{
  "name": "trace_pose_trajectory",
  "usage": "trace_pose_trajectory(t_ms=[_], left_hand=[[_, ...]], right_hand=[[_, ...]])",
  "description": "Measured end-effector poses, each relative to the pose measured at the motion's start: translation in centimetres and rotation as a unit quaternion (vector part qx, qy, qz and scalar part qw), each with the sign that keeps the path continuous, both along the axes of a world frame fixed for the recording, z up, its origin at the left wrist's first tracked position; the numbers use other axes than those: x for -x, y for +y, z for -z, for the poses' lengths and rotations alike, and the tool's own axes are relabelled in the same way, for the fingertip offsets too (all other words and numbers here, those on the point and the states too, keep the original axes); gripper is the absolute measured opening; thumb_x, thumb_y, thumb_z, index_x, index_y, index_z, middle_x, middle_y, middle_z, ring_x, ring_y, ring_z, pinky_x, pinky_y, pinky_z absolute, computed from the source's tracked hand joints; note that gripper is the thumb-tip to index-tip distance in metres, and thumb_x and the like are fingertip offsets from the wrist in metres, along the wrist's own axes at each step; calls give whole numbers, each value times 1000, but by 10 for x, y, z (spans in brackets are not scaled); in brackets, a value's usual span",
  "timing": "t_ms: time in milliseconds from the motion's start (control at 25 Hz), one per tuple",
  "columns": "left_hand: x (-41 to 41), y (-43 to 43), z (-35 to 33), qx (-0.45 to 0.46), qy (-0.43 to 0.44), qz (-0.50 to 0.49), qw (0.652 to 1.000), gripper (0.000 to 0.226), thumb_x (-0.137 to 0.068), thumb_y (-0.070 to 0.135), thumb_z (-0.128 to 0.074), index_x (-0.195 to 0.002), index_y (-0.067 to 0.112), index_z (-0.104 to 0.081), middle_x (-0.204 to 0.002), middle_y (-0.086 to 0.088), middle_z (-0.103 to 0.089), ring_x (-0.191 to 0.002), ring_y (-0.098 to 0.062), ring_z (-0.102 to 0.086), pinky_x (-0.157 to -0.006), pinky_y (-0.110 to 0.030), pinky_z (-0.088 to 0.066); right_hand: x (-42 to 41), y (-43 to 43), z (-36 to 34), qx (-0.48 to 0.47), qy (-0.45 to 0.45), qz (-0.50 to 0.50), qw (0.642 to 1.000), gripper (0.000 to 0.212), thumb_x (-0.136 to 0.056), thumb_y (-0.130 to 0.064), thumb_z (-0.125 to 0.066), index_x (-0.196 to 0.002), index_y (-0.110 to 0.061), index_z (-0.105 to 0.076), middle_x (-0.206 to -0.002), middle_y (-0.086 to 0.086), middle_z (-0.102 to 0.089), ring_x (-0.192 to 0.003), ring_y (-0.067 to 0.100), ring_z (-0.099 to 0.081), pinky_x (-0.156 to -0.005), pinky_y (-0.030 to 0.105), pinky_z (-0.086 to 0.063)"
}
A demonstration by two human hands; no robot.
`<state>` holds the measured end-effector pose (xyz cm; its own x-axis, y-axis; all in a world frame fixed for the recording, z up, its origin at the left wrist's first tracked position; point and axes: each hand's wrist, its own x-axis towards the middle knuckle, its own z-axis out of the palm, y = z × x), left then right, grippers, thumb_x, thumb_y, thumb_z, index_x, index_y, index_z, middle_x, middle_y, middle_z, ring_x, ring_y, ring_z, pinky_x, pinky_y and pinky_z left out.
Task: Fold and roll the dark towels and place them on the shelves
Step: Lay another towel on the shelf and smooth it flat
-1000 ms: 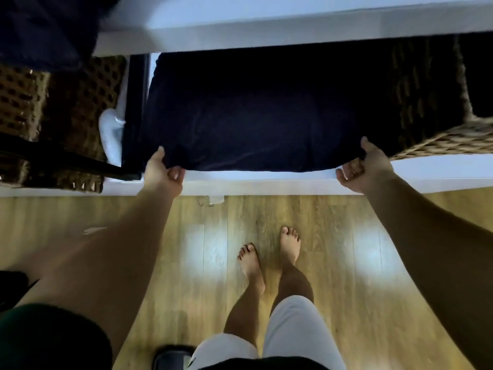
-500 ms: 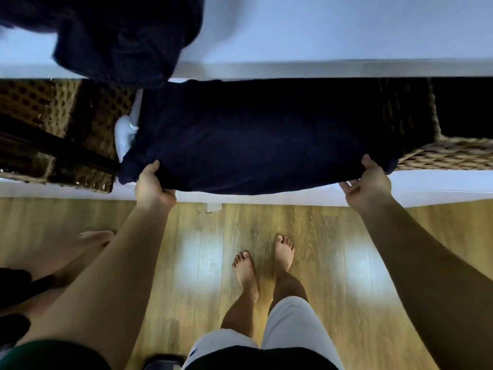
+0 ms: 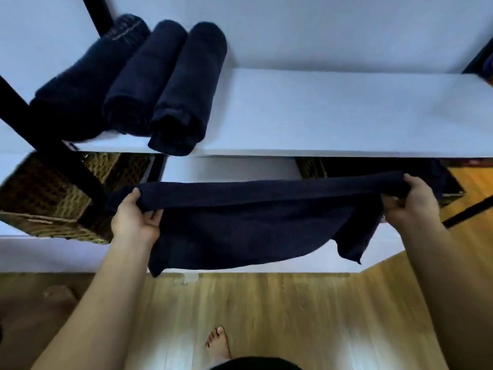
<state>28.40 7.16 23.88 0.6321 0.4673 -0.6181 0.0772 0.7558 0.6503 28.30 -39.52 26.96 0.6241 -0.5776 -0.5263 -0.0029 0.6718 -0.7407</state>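
Note:
A dark navy towel hangs stretched between my two hands in front of the lower shelf. My left hand grips its left end and my right hand grips its right end. The top edge is pulled taut and the rest droops below it. Three rolled dark towels lie side by side on the left part of the upper white shelf.
A wicker basket sits on the lower white shelf at the left, another wicker basket at the right. Black frame bars cross the left side. Wooden floor lies below, with my bare foot on it.
Both hands have lifted the towel off the lower shelf and it now hangs in the air. The view has tilted up, bringing the upper shelf and its rolled towels into sight.

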Motion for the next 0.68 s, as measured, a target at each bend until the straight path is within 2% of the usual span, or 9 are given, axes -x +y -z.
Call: trace_pose_trajectory(t_ms=[40,120,200,280,440,560,680], left_hand=[[4,-15,-15,5,-22,-6,1000,34,-90,23,-67,-122,15,-61,-106,-5,-71,-86,-17,-71,-61,-28,-59],[12,-47,-43,24,-57,-11,998,33,-90,21,-66,-122,14,-63,-106,-4,-72,-86,-16,-72,-62,-27,-59],[20,-86,-69,37,-82,-4,996,34,-89,20,-65,-122,14,-64,-106,-3,-73,-88,-15,-73,-64,-26,-59],[25,-123,-90,37,-104,4,994,32,-90,20,-63,-122,14,-64,-109,-3,-73,-93,-15,-72,-65,-25,-59],[27,-179,-126,56,-155,22,986,14,-94,17,-62,-106,9,-65,-100,-4,-73,-88,-14,-73,-64,-24,-59],[6,-201,-154,57,-187,36,980,20,-94,16,-62,-114,10,-65,-102,-5,-72,-80,-15,-74,-64,-26,-60],[-34,-207,-161,35,-199,39,979,30,-95,17,-61,-125,11,-60,-113,-7,-69,-89,-18,-72,-64,-29,-60]], right_hand=[[3,-17,-15,-6,-38,7,999,34,-85,-14,-69,-117,-10,-59,-103,4,-71,-76,17,-74,-61,27,-58],[11,-52,-34,-36,-97,35,994,55,-72,-3,-76,-125,-7,-60,-113,7,-72,-88,22,-74,-70,31,-60],[26,-93,-53,-53,-139,63,987,48,-78,-3,-71,-125,-7,-60,-111,9,-72,-93,25,-73,-74,34,-60],[34,-132,-70,-52,-165,75,982,44,-83,-6,-68,-126,-7,-58,-110,10,-72,-88,26,-74,-72,35,-61],[37,-178,-108,-47,-217,68,973,41,-87,-6,-64,-127,-6,-55,-112,15,-70,-87,30,-74,-65,37,-60],[22,-195,-132,-50,-240,66,967,29,-91,-7,-61,-120,-6,-56,-108,17,-69,-87,32,-73,-62,37,-60],[-8,-205,-143,-26,-193,36,980,30,-95,-13,-58,-125,-11,-54,-118,14,-66,-101,30,-68,-64,38,-60]])
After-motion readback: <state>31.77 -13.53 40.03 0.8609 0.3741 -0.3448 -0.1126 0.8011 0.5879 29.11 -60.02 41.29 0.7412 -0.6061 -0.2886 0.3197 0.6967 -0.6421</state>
